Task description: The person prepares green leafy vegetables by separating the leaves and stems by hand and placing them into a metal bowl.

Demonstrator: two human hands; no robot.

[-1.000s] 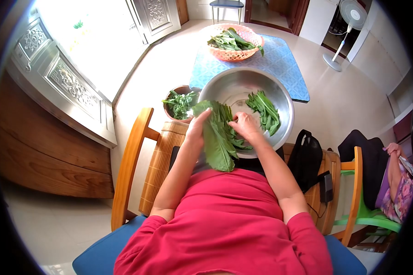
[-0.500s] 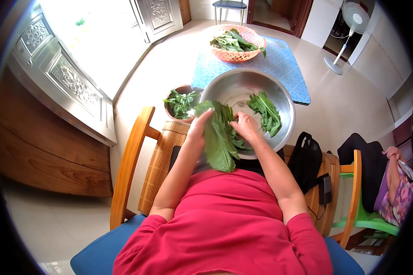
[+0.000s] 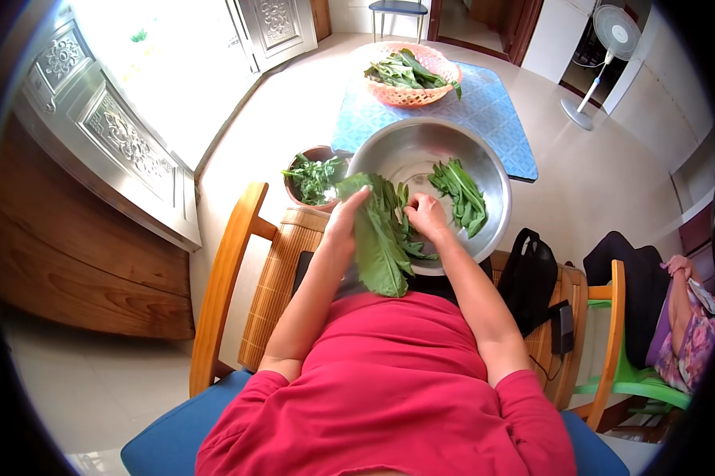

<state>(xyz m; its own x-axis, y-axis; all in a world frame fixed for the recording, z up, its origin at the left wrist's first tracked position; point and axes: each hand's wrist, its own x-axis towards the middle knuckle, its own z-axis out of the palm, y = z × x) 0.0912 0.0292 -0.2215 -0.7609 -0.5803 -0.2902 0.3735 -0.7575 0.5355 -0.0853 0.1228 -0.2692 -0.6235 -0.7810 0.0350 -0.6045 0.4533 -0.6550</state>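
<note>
My left hand point(image 3: 347, 216) is closed around the upper end of a bunch of leafy greens point(image 3: 380, 246), whose broad leaves hang down over the near edge of a large metal basin point(image 3: 494, 170). At the bunch's right side, my right hand point(image 3: 427, 216) is closed in a pinch on the edge of the greens; its fingertips are partly hidden. Inside the basin, on the right, lies a separate pile of green leaves point(image 3: 459, 197).
A pink basket point(image 3: 409, 97) of greens stands on a blue-topped table point(image 3: 496, 119). Left of the basin is a brown container point(image 3: 292, 190) holding leafy scraps. A black bag point(image 3: 528, 274) rests at right. A seated person's hands point(image 3: 676, 266) show at far right, beside a green chair point(image 3: 639, 383).
My right hand has shifted slightly right, its fingers drawing together more at the side of the bunch. The left hand and the pile in the basin stay in place.
</note>
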